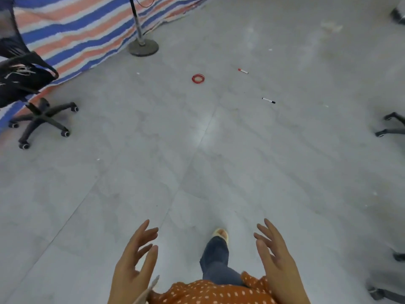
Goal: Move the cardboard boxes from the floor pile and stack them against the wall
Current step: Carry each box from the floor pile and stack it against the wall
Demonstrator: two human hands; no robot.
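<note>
At the far left an office chair [32,102] stands on its wheeled base with a black bag [19,75] on the seat. The bag carries pale markings, but they are too blurred to read. Behind the chair hangs a striped tarp [76,29] in blue, orange and white. Just right of it stands a pole on a round base [143,47].

Low in the view the left hand [133,262] is raised with its fingers spread and loose, grasping nothing. Further off on the grey floor [219,161] lies a red coil [198,78]. A foot [221,234] steps forward between the hands. The right hand [275,257] mirrors the left, fingers straight and apart, empty as well. Beyond it lie a red-capped marker [243,71] and a black-capped marker [268,100], neither with legible print. More chair legs [392,126] show at the right edge.

No cardboard boxes are in view, so neither the pile nor the stack by the wall can be placed. By judgement, such boxes are light, stiff and easily crushed at the corners. They are best held with flat palms on opposite sides or under the bottom edges.
</note>
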